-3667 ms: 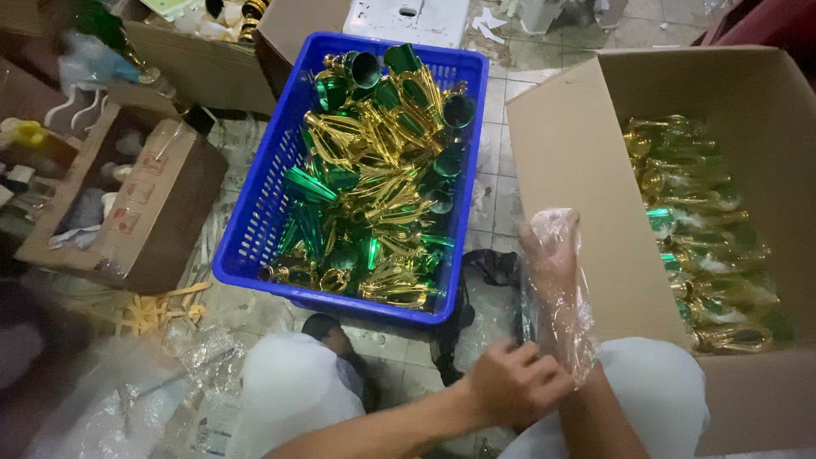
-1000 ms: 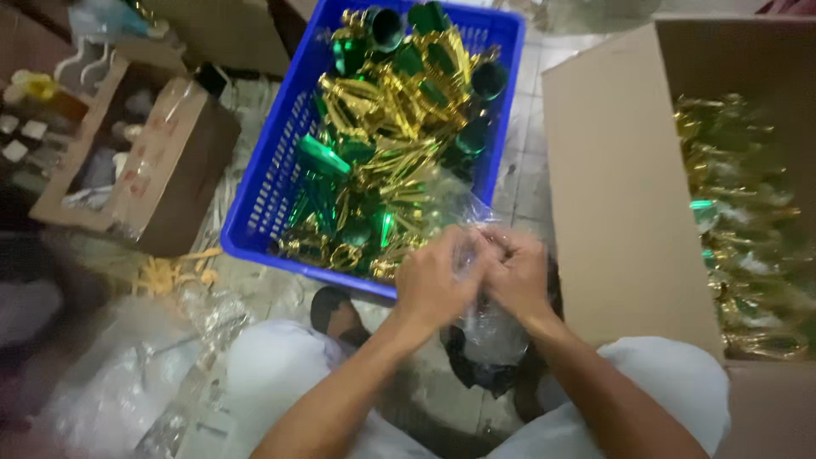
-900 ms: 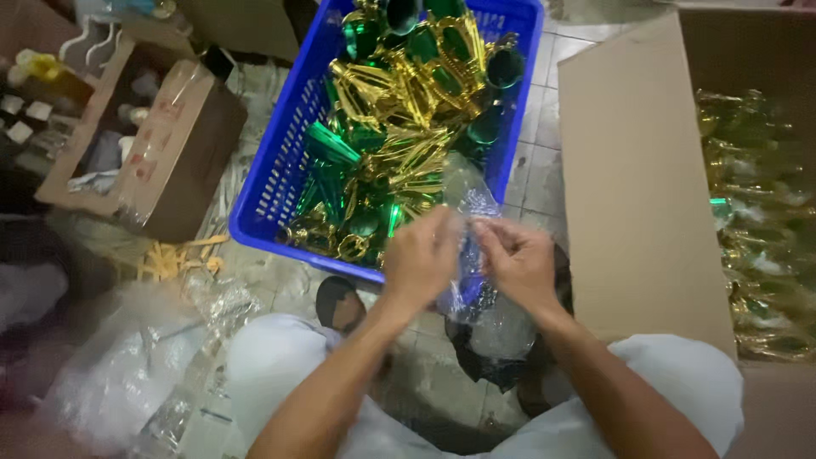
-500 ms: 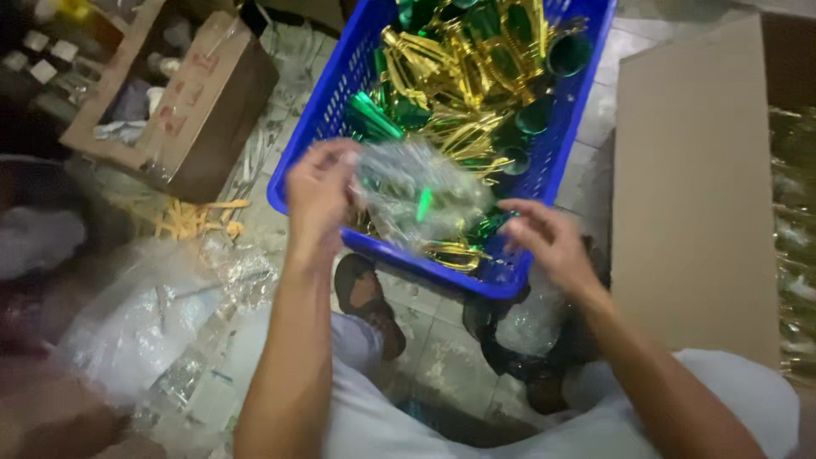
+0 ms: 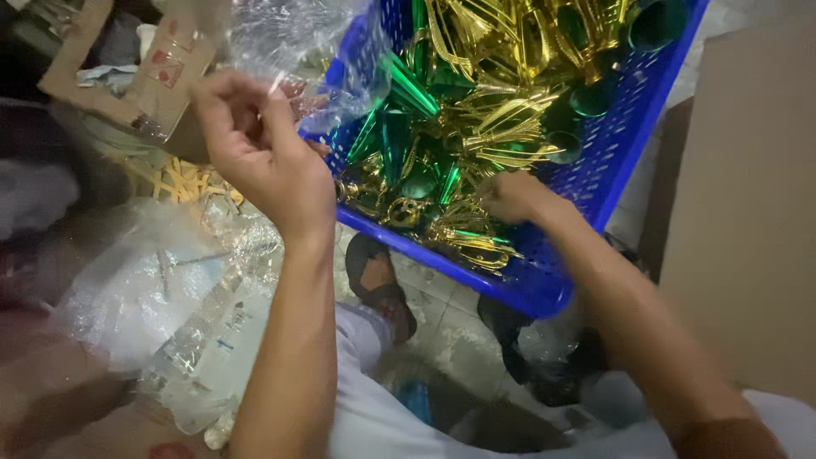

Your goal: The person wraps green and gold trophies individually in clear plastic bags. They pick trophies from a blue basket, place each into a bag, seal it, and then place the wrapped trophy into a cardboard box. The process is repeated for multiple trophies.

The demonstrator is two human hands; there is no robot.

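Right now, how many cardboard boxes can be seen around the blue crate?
2. One cardboard box sits at upper left, beyond the left hand; a larger cardboard box stands right of the blue crate. Others may lie out of frame.

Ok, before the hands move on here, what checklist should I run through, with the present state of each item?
1. Left hand grips clear plastic bag: ok.
2. Bag mouth open: cannot tell.
3. Right hand is inside blue crate, on the gold and green pieces: ok.
4. Right hand has closed on a piece: cannot tell.
5. Cardboard box stands beside the crate: ok.
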